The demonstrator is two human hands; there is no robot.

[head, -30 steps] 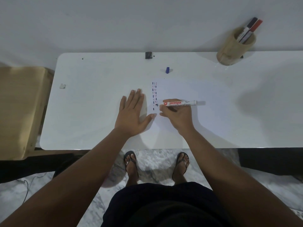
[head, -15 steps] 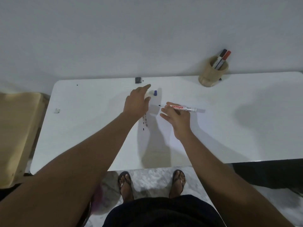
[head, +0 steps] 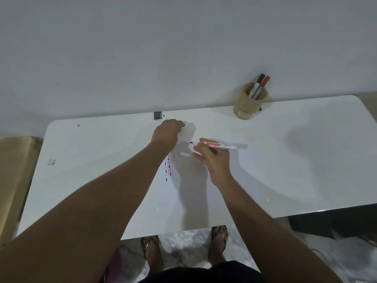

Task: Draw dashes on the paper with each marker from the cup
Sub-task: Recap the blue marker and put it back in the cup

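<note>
My right hand (head: 214, 160) holds an uncapped white marker (head: 222, 145) level above the table, its dark blue tip pointing left. My left hand (head: 167, 132) is stretched toward the back of the table. Its fingers are curled down over the spot where the blue cap lay, and the cap is hidden under them. Columns of short blue and reddish dashes (head: 167, 169) show on the white paper just right of my left forearm. The tan cup (head: 244, 111) stands at the back right with a black-capped marker (head: 260, 78) and a red-capped marker (head: 265, 80) in it.
The white table (head: 295, 160) meets a plain wall at the back. A small black object (head: 157, 115) sits at the back edge, and a pale scrap (head: 51, 161) lies at the left. A wooden piece of furniture (head: 14, 170) stands left of the table.
My left hand left the paper, reached back to the blue cap and closed over it. My right hand lifted the marker off the dashes. The view tilted up.
</note>
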